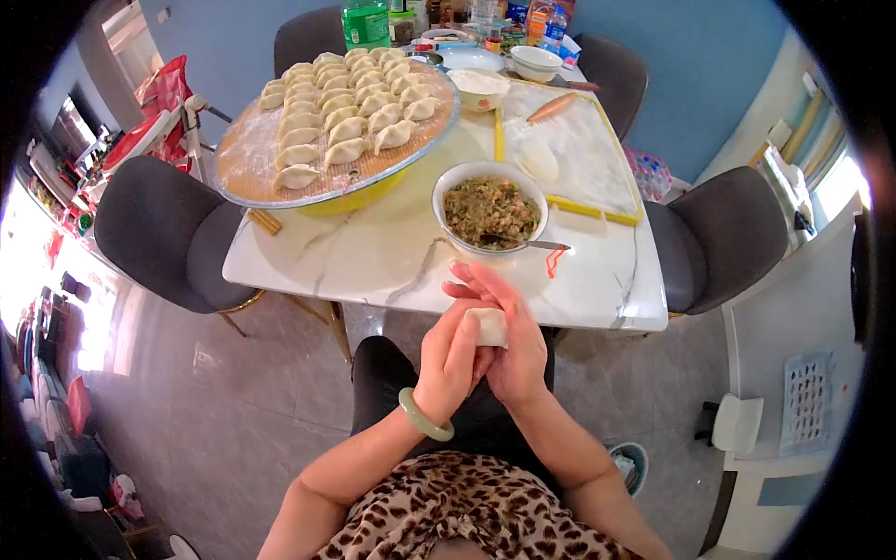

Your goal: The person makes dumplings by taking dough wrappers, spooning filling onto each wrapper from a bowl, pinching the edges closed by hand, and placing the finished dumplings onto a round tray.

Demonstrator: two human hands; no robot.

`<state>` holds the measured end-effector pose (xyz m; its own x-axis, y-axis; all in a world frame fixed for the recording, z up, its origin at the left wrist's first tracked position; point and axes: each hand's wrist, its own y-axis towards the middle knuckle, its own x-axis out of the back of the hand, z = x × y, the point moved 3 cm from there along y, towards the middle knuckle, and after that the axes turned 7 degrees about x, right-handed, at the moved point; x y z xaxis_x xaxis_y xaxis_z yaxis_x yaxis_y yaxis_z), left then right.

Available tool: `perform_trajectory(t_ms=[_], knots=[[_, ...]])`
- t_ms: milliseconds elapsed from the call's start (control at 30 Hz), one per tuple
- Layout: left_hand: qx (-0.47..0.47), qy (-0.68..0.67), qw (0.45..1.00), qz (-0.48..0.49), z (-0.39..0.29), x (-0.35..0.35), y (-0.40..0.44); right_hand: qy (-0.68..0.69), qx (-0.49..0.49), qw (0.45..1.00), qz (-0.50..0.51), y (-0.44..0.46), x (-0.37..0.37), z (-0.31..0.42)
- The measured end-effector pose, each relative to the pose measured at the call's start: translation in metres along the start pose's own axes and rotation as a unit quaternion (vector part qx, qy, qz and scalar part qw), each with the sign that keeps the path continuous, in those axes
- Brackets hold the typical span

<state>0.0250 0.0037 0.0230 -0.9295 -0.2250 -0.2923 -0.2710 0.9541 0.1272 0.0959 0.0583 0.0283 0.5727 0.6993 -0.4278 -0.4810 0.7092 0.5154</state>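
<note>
A pale dumpling (489, 329) is held between my two hands, just past the near edge of the table. My left hand (451, 347), with a green bangle at its wrist, has its thumb pressed on the dumpling's side. Around the other side, my right hand (520, 353) cups it, with its upper fingers stretched toward the table. The lower fingers overlap and are partly hidden. In front of my hands stands a white bowl (439, 207) of minced filling (490, 207), with a spoon (534, 245) resting in it. Rows of finished dumplings (338, 110) lie on a floured round board (245, 166).
Right of the bowl, a floured yellow-edged mat (605, 140) holds a rolling pin (553, 107) and a flat dough wrapper (539, 161). A flour bowl (479, 101), stacked white bowls (537, 73) and a green bottle (365, 28) stand farther back. Dark chairs (154, 224) flank the table.
</note>
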Motion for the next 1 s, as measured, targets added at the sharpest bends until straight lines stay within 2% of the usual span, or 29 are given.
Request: perform_trajectory(t_ms=[67,233,300,333,400,467,633,733,800,833,867,933,1000], knots=[[0.024,-0.02,0.999,-0.038,0.003,0.001,0.002,-0.019,-0.038,0.999,-0.004,-0.002,0.003,-0.001],[0.017,0.105,0.991,-0.076,0.003,0.004,0.003,-0.023,-0.101,0.994,0.029,-0.007,0.021,-0.014],[0.142,-0.019,0.986,-0.088,0.007,0.002,0.002,-0.034,-0.128,0.99,0.053,-0.009,0.023,-0.017],[0.143,-0.019,0.986,-0.09,0.007,0.003,0.003,-0.034,-0.159,0.986,0.042,-0.01,0.024,-0.018],[0.218,-0.104,0.967,-0.076,0.017,0.006,0.004,-0.034,-0.189,0.981,0.032,-0.011,0.024,-0.019],[0.217,-0.085,0.97,-0.072,0.026,0.012,0.004,-0.003,-0.257,0.966,-0.01,-0.015,0.024,-0.021],[0.193,-0.023,0.98,-0.046,0.042,0.019,-0.001,0.064,-0.222,0.971,-0.069,-0.021,0.013,-0.024],[0.114,0.079,0.986,-0.092,0.047,0.02,-0.006,0.082,-0.191,0.973,-0.102,-0.03,0.006,-0.031],[0.119,0.018,0.982,-0.144,0.042,0.016,-0.018,0.086,-0.17,0.975,-0.117,-0.035,0.005,-0.034],[0.188,0.015,0.976,-0.106,0.021,0.01,-0.024,0.074,-0.144,0.981,-0.105,-0.035,0.003,-0.032],[0.198,0.016,0.974,-0.104,0.029,0.011,-0.028,0.061,-0.118,0.987,-0.092,-0.037,0.001,-0.029],[0.144,0.003,0.983,-0.117,0.035,0.016,-0.016,0.065,-0.102,0.989,-0.079,-0.032,0.005,-0.033],[0.172,-0.037,0.981,-0.087,0.029,0.018,-0.012,0.06,-0.172,0.98,-0.075,-0.028,0.009,-0.033]])
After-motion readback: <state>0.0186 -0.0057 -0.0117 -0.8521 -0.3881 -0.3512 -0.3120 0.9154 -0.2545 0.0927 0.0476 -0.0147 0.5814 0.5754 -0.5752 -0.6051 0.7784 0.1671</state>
